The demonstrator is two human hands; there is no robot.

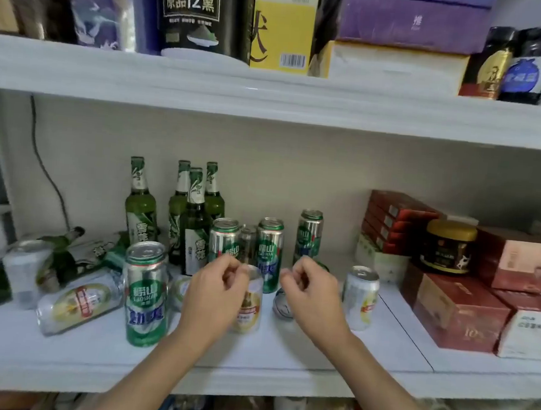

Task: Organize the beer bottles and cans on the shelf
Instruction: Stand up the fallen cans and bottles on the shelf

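Note:
Several green beer bottles (pixel 194 224) stand at the back of the white shelf (pixel 249 374), and two more bottles (pixel 64 253) lie on their sides at the left. Green-and-silver cans stand around them, one in front (pixel 147 295) and others behind (pixel 268 253). A white-and-gold can (pixel 360 296) stands to the right, and another (pixel 76 306) lies tipped at the left. My left hand (pixel 220 285) hovers with loosely curled fingers in front of an upright white-and-gold can (pixel 251 307). My right hand (pixel 311 289), also loosely curled, is above a can lying on its side (pixel 283 304). Neither hand holds anything.
Red boxes (pixel 458 313), a stack of red cartons (pixel 397 221) and a dark jar with a gold lid (pixel 448 248) fill the shelf's right side. A black cable (pixel 44 167) hangs down the back wall at the left. The shelf above carries boxes and a black canister (pixel 206 15).

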